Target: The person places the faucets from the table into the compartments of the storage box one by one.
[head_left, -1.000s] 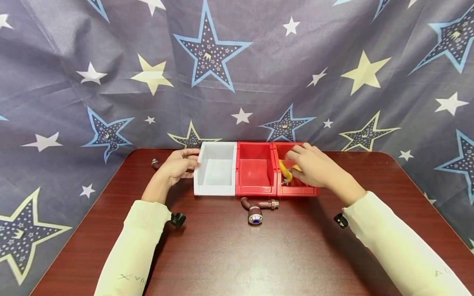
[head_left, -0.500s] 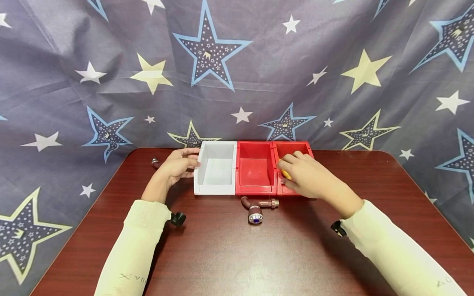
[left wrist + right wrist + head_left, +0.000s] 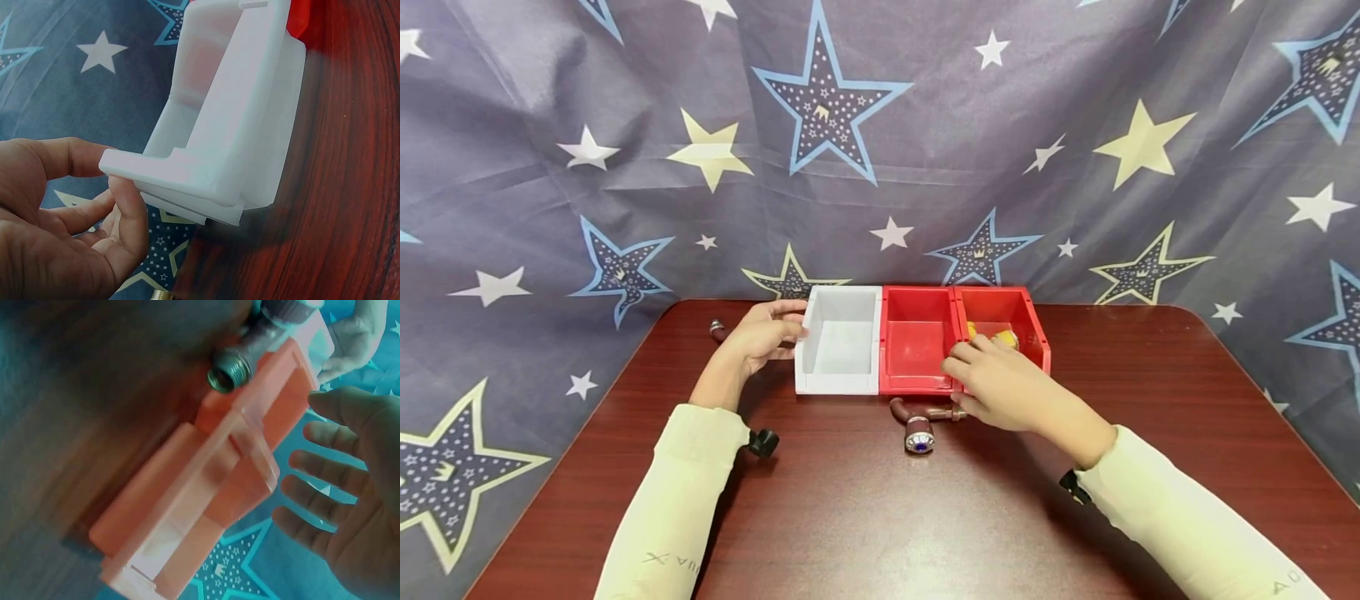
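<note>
My left hand pinches the left rim of a white bin; in the left wrist view, thumb and finger lie on either side of the rim. My right hand is over the front edge of the right-hand red bin, its fingers spread and holding nothing in the right wrist view. Yellow objects lie inside that bin, partly hidden by the hand. In front of the bins lies a brown tap with a chrome cap and threaded end, close to my right fingertips.
A middle red bin stands between the white bin and the right-hand red one, side by side. Behind my left hand lies another brown piece with a metal end. A star-patterned cloth hangs behind the table.
My right hand has come out of the right-hand red bin, moving forward and left towards the tap, and the yellow objects stay in the bin. The left hand keeps its place.
</note>
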Motion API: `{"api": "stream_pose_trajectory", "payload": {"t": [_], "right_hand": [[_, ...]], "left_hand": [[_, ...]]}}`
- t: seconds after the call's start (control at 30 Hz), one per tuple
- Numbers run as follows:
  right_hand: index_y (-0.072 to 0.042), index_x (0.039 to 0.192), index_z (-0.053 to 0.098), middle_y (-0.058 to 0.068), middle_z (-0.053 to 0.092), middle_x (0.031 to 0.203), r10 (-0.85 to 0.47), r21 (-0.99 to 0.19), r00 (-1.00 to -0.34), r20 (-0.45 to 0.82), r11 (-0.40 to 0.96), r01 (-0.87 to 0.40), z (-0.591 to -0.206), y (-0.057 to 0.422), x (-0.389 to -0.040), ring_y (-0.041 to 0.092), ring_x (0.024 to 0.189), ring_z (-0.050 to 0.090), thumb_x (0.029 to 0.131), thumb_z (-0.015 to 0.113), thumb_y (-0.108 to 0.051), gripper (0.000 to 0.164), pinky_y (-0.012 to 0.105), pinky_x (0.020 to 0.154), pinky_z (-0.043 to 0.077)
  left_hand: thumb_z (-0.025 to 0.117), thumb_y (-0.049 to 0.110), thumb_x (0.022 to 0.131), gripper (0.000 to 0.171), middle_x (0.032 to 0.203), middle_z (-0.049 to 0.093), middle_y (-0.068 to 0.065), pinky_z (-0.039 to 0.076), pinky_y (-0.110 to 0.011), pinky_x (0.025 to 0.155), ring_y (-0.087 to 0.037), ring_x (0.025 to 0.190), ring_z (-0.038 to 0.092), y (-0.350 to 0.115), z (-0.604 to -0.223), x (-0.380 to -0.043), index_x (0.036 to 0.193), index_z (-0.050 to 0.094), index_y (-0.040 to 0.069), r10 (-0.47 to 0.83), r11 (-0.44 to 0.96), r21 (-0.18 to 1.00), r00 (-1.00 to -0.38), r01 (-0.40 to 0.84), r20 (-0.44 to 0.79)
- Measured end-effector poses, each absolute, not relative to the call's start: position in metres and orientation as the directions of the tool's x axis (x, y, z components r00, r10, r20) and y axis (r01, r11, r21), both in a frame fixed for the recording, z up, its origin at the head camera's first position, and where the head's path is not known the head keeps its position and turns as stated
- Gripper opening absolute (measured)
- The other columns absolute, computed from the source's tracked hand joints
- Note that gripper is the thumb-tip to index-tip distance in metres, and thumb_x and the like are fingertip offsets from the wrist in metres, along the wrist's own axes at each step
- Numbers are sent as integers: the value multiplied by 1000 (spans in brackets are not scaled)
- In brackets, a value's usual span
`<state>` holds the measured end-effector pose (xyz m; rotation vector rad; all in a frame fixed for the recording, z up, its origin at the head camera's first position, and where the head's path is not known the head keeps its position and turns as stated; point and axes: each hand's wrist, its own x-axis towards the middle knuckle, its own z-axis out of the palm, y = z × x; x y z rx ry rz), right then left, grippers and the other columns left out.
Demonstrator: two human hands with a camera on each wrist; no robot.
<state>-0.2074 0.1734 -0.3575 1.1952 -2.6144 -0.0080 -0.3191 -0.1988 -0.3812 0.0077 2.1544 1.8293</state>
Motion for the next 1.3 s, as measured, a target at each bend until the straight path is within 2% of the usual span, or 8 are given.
{"api": "stream_pose_trajectory", "payload": {"t": [0.1,0.2,0.33,0.53,0.7,0.83,1.03,1.3], "right_hand": [[-10,112,66,5,62,105,-755,119,-619,219,650,-751,-362,169,-204,27,100,57,85,80,-26,34,45,84,52],[-11,111,66,5,62,105,-773,133,-599,208,629,-766,-366,164,-200,27,99,57,86,79,-26,33,50,94,50],[-11,114,65,4,62,105,-798,149,-572,189,599,-787,-372,157,-193,27,99,56,87,77,-27,33,50,99,47],[-15,122,63,1,62,109,-816,156,-553,169,577,-802,-376,147,-183,25,101,56,90,74,-31,37,43,88,50],[-16,137,59,1,63,117,-829,156,-544,129,558,-815,-381,141,-178,24,104,57,94,70,-33,47,42,86,50],[-18,141,59,3,64,119,-842,149,-530,99,539,-829,-386,136,-176,24,103,59,100,62,-38,46,42,86,51],[-24,136,64,4,63,119,-849,147,-524,65,527,-837,-392,130,-176,25,105,60,100,62,-44,41,45,92,52],[-22,122,67,3,61,111,-851,189,-522,55,522,-832,-392,128,-177,24,99,59,98,69,-36,28,42,87,54]], "left_hand": [[63,-2,92,66,141,50,-22,57,-28,68,-20,93,65,-200,-382,-319,154,43,7,199,185,962,-951,-200,-236],[63,-2,92,66,141,51,-22,57,-28,68,-19,91,65,-200,-382,-319,154,42,7,200,187,962,-951,-198,-235],[63,-3,92,66,140,51,-23,57,-27,68,-18,91,66,-200,-382,-319,154,42,6,205,185,963,-950,-197,-234],[63,-3,91,66,140,51,-22,57,-28,68,-20,92,66,-199,-383,-319,153,43,6,200,182,963,-952,-198,-233],[62,-3,92,66,140,51,-22,57,-28,68,-19,91,65,-199,-383,-319,154,42,6,199,186,962,-951,-199,-235],[62,-3,92,65,140,52,-22,57,-28,67,-18,90,65,-199,-383,-319,153,44,7,194,186,962,-952,-201,-236],[62,-3,92,65,139,52,-22,57,-29,69,-19,91,66,-199,-383,-321,153,43,6,204,182,964,-952,-193,-229],[62,-3,92,65,140,51,-22,57,-29,69,-18,90,66,-199,-382,-320,153,43,7,204,184,963,-951,-197,-234]]}}
